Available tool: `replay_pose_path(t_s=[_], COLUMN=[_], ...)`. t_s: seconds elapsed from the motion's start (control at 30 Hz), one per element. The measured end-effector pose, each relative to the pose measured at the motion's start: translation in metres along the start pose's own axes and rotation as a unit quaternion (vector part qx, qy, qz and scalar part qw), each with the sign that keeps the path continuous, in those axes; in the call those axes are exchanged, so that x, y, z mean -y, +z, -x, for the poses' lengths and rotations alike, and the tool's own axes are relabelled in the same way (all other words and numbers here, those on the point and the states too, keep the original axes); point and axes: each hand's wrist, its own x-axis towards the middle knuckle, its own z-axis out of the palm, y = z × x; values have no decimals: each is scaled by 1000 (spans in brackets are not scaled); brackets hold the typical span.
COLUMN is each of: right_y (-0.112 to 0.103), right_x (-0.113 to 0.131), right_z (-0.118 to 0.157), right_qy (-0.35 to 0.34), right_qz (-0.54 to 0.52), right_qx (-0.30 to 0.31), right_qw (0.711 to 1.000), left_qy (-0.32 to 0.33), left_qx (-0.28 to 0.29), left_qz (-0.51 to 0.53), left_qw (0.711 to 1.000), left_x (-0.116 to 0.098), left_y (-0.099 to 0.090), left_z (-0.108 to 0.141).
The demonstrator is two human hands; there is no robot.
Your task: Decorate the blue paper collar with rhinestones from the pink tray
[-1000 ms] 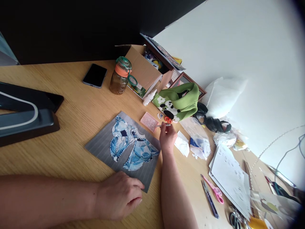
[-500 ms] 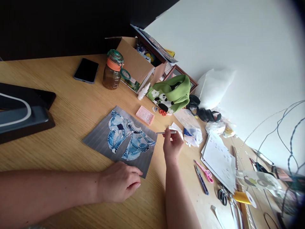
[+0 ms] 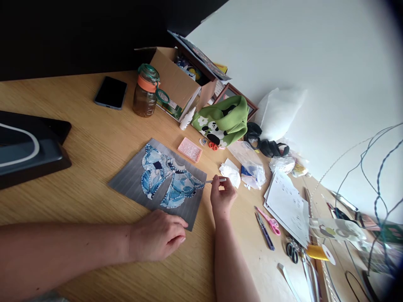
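The tip of the thin white stick [image 3: 215, 180] is too small to make out, and whether it touches the grey board [image 3: 157, 182] at its right edge cannot be told. The right hand [image 3: 222, 197] hides much of the stick's rear; its fingertips pinch the shaft, with the palm facing away and the forearm running up from the bottom edge. The left hand [image 3: 156, 235] lies knuckles up on the board's near corner, fingers curled loosely and holding nothing, its forearm cut off at the left. The board with its blue beaded figure lies flat on the wooden table [image 3: 94, 142]. Just beyond it sits a pink tray [image 3: 189, 149] of tiny beads, too fine to distinguish
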Motion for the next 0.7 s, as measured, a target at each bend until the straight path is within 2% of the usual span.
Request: replay_pose_path(t_s=[0.7], right_y=[2], right_x=[-2], right_z=[-1], right_qy=[10], right_qz=[18], right_qx=[12], right_qw=[1000], left_qy=[18], left_qx=[-14], left_qz=[6], left_qw=[1000], left_x=[4], left_y=[3], left_z=[0])
